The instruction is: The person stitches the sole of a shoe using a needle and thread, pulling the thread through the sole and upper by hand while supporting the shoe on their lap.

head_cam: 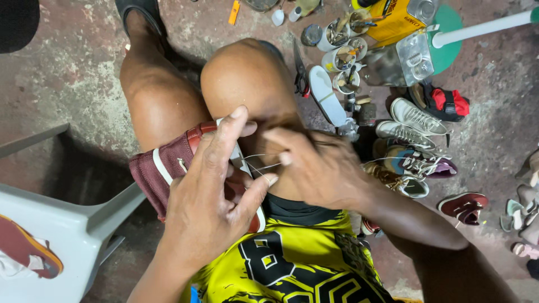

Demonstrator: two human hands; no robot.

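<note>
1. I see the left hand (210,191) spread over a maroon mesh-and-leather sneaker with a white sole (168,165), fingers and thumb clamping it against the lap between the bare knees.
2. The right hand (323,171) is pinched shut on thin white stitching thread (263,166), drawn taut from the shoe's sole edge; whether a needle or awl sits in that pinch I cannot tell (the fingers hide it).
3. Risk, in my judgement: the taut thread may snap or cut into a finger if pulled harder, since it runs directly across the left fingertips.
4. Risk: the sneaker rests only on thigh and palm, so a strong tug could twist it loose and slacken the stitch.
5. Risk: any hidden point lies close to bare skin at the knee.
6. To the right, a heap of worn shoes (412,148) and white cups of small tools (339,59) crowd the stained concrete floor (67,73); a swinging elbow could upset them.
</note>
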